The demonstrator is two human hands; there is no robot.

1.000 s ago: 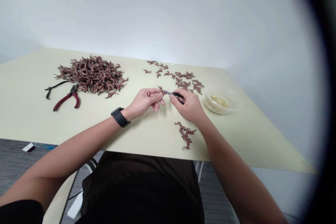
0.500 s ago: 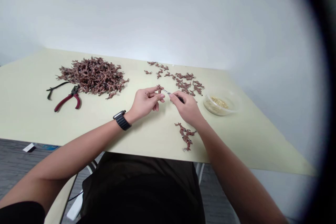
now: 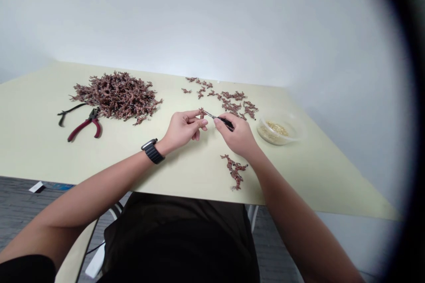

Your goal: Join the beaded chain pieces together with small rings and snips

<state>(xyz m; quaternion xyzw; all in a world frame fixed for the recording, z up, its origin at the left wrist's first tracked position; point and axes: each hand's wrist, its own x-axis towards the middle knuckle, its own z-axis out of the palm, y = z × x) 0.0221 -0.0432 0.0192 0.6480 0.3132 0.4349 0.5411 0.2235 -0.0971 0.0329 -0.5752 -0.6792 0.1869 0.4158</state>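
Observation:
Between the thumb and fingers of my left hand [image 3: 185, 129] is a small brown figurine [image 3: 202, 113] that looks like a reindeer. My right hand [image 3: 236, 135] grips a black-handled tool [image 3: 227, 123] with a slim metal tip; whether it is tweezers or pliers is unclear. Its tip points left and meets or nearly meets the figurine's upper part. Below my right hand lies a small cluster of similar figurines [image 3: 236, 169]. More loose figurines [image 3: 231, 105] are scattered beyond both hands.
A large heap of brown figurines [image 3: 117, 96] covers the table's left side. Red-handled pliers [image 3: 83, 127] and a black curved piece [image 3: 71, 109] lie before it. To the right stands a clear plastic bowl [image 3: 299, 135] with small gold-coloured pieces [image 3: 277, 128]. A wall rises behind the table.
The tool in my right hand has tilted slightly, showing more of its black handle, while its tip stays near the figurine. My left hand has barely moved.

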